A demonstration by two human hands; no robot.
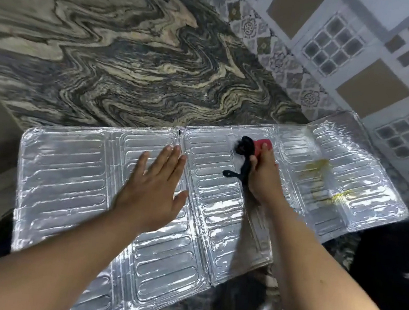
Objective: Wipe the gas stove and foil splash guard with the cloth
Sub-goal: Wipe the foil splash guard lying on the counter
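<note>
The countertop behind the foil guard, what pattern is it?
Wavy grey, black and cream marble-like swirls on the countertop, head view.

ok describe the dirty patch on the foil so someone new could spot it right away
Find the silver foil splash guard lying flat on the marbled counter. Go to its far right panels, beyond the right hand holding the red-and-black cloth. The yellowish smear there is the only discoloured area on the shiny foil.

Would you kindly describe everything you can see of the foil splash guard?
The silver embossed foil splash guard lies unfolded flat on the swirled grey stone counter, its hinged panels stamped with oblong ridges. Yellowish stains mark its right panels. The left hand presses on it palm down; the right hand rubs a red and black cloth on it.
</note>
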